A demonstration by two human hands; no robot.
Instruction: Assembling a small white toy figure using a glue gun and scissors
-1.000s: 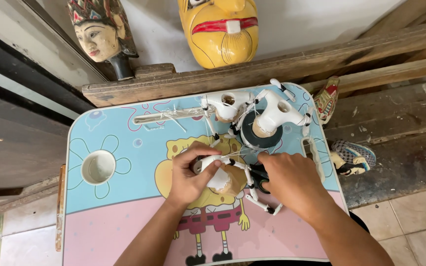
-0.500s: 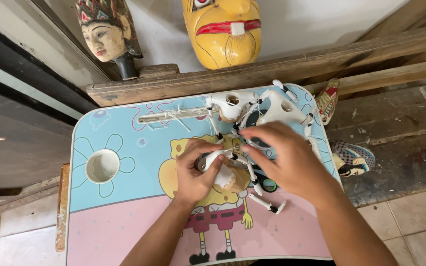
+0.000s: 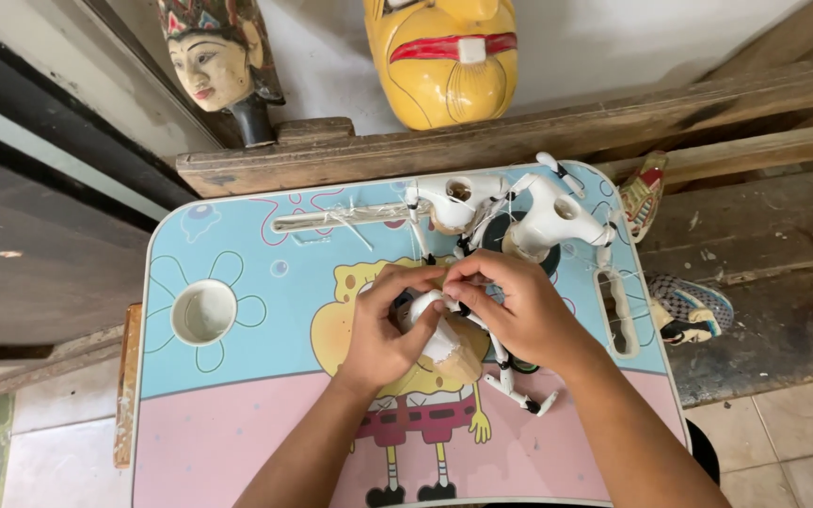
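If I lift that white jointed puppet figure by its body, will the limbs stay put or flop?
The white puppet figure would probably flop: a thin limb trails loose beneath the hands. It looks light and likely fragile. Both hands, left and right, pinch it.

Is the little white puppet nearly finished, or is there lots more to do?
Partly, it seems. Both hands, left hand and right hand, pinch one white puppet piece over the small cartoon table. A thin jointed limb already hangs from it. Two more white puppet bodies lie apart at the far edge, untouched, so more looks left.
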